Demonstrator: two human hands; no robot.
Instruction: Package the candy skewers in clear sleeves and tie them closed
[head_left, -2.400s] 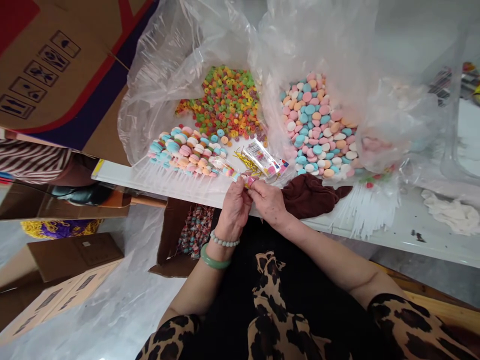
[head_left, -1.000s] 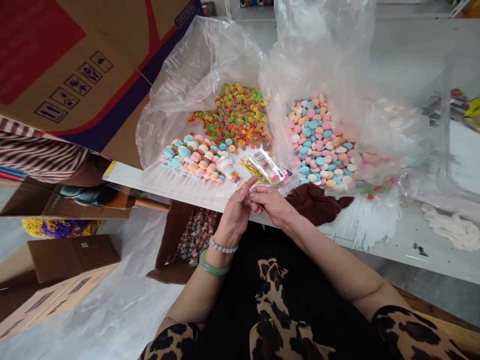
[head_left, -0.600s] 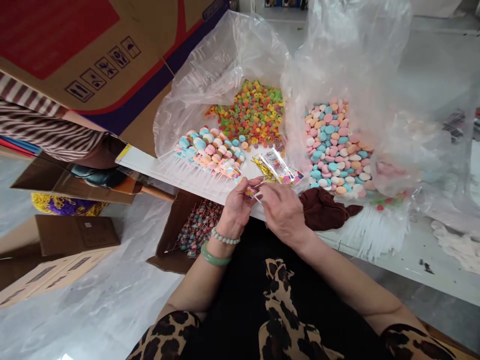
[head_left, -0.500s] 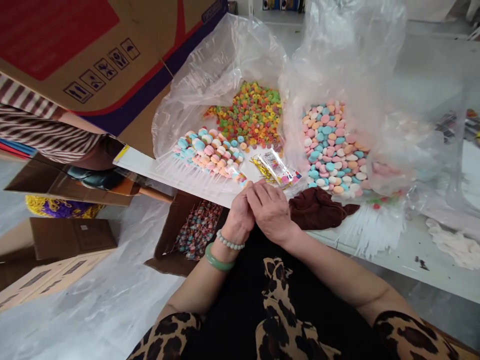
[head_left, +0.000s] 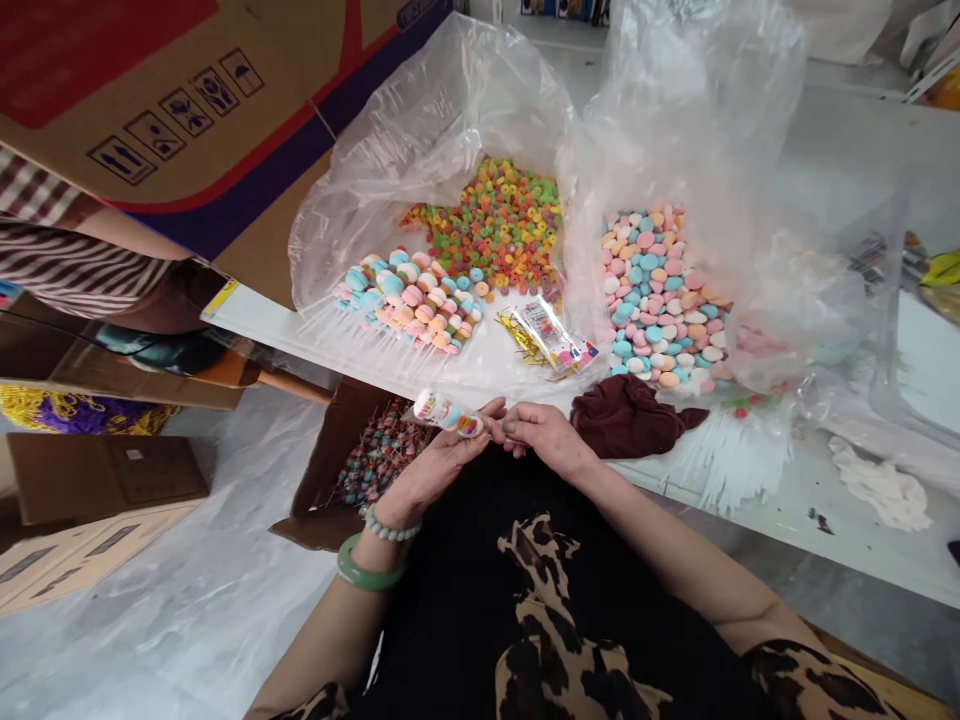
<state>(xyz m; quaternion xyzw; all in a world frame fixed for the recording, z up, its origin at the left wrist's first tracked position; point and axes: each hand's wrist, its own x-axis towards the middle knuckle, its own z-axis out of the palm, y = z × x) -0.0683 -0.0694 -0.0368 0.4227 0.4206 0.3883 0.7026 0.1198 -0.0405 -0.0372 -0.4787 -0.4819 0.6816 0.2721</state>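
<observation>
A wrapped marshmallow lollipop [head_left: 448, 414], in clear printed film, lies across the fingers of my left hand [head_left: 442, 455]. My right hand [head_left: 541, 434] is closed in a pinch at its lower end, where the wrapper gathers; the stick is hidden by the fingers. Just beyond on the table lie printed clear wrappers [head_left: 559, 338] and gold twist ties [head_left: 521, 335]. A pile of unwrapped marshmallow lollipops [head_left: 411, 300] on white sticks sits at the table's left. Below my left hand, a cardboard box [head_left: 304, 500] holds many wrapped lollipops [head_left: 379, 455].
Plastic bags hold ring gummies [head_left: 510, 220] and pastel marshmallows [head_left: 660, 300]. A brown cloth [head_left: 630, 415] and white sticks [head_left: 739, 455] lie near the table's front edge. A big carton [head_left: 225, 120] stands at left, beside a person in a striped garment [head_left: 75, 265].
Both hands have come down and nearer to me. My left fingers have opened out from the clasp, so the wrapped lollipop now shows, pointing left. The view has shifted slightly.
</observation>
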